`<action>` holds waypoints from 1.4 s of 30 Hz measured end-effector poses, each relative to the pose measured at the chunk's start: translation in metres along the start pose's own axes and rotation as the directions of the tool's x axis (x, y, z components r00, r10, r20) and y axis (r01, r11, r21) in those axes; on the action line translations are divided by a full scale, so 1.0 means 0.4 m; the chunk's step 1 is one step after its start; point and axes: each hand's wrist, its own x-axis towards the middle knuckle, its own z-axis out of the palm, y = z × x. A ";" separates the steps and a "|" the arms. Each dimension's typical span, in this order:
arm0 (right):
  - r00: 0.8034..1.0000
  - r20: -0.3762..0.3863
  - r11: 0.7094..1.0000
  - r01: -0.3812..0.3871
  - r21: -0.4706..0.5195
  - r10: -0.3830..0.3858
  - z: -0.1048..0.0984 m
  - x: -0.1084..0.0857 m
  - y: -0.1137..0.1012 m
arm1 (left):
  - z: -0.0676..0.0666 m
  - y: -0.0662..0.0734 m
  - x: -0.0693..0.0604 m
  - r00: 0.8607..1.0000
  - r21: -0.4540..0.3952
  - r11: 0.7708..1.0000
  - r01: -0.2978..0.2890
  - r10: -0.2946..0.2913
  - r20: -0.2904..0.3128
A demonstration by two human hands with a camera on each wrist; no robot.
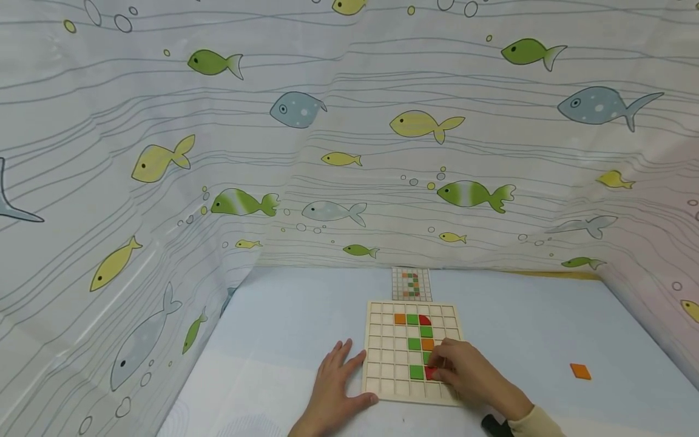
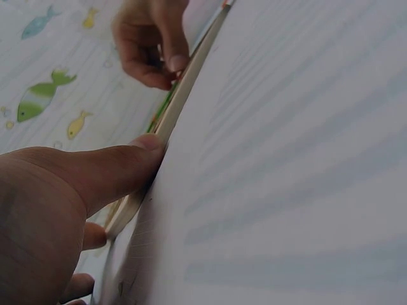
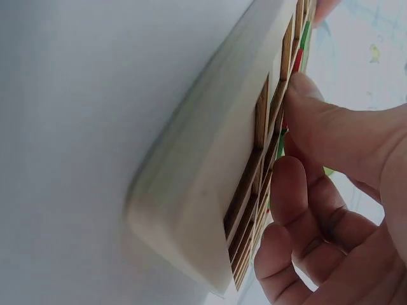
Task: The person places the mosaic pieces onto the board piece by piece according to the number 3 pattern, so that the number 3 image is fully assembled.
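A square wooden grid board (image 1: 384, 364) lies on the table, with green, orange and red tiles in several of its cells. My right hand (image 1: 461, 367) is over the board's lower right part, thumb and fingers pinching a red tile (image 1: 429, 373) at a cell beside a green tile (image 1: 416, 372). Part of that red tile is hidden by the fingertips. At the board's left side my left hand (image 1: 337, 388) lies with spread fingers; in the left wrist view its thumb (image 2: 121, 168) touches the board's near edge.
Behind the board lies a small pattern card (image 1: 398, 286) printed with a similar coloured grid. A loose orange tile (image 1: 580, 371) lies to the right on the table. A black object (image 1: 494, 426) sits by the right wrist. A fish-print sheet (image 1: 377, 182) hangs behind and at the sides.
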 end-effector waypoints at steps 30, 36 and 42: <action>0.999 0.032 0.997 0.039 0.059 -0.041 -0.002 0.009 -0.003 | 0.003 -0.006 0.000 1.000 0.000 1.000 0.019 -0.019 0.017; 1.000 0.001 0.996 0.012 0.084 -0.013 -0.031 -0.007 0.016 | 0.001 -0.004 -0.001 0.999 -0.005 1.000 0.030 -0.030 0.024; 0.989 -0.054 0.990 -0.140 -0.022 0.139 -0.095 -0.054 0.065 | -0.001 -0.003 0.002 1.000 0.000 1.000 0.008 -0.008 0.009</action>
